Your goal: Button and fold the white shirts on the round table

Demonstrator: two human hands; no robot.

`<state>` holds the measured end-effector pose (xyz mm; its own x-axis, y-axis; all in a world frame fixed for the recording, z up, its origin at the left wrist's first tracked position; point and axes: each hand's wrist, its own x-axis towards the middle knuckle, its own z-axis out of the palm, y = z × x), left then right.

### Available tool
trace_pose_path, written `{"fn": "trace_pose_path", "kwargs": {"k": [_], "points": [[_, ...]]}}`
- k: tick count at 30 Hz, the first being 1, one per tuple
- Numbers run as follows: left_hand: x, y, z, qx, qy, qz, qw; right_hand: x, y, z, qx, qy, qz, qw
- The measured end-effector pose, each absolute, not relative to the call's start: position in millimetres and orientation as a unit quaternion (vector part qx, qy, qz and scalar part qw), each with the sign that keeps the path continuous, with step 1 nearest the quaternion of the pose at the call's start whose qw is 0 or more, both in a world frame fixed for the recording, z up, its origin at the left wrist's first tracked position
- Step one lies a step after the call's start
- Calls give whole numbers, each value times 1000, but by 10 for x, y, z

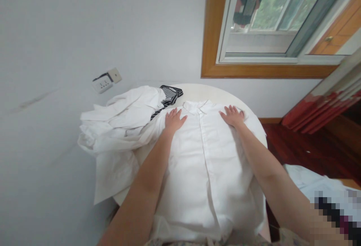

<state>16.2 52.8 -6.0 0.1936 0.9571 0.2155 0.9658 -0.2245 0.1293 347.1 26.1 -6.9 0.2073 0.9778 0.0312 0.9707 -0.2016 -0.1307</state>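
A white button-front shirt point(191, 156) lies spread face up, its collar point(197, 106) pointing away from me and its hem close to my body. My left hand point(174, 120) rests flat on the left shoulder area, fingers spread. On the opposite shoulder, my right hand point(232, 116) also presses flat with its fingers apart. Neither hand grips the cloth. Left of the shirt sits a heap of white clothing point(124, 110), touching the sleeve side. A black-and-white striped garment point(171, 95) pokes out behind that heap.
The round white table point(225, 91) stands against a wall with a socket point(103, 83). A wood-framed window point(211, 69) is at the back right, beside a red and white curtain point(318, 107). More light-coloured cloth point(304, 178) lies at the lower right.
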Motion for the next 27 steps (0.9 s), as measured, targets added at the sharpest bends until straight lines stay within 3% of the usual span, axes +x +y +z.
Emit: {"fn": "trace_pose_path", "kwargs": {"k": [18,24,27], "points": [[-112,489,-56,-798,-584,-139,62,4070,229,-74,-687,-720,-33,90],[-90,504,-32,-799,-577,-150,72,3460,-47,176,-714,-688,-119,54],[-80,526,-59,-798,-579,-145,82,2950,-349,145,-679,-730,-58,37]]}}
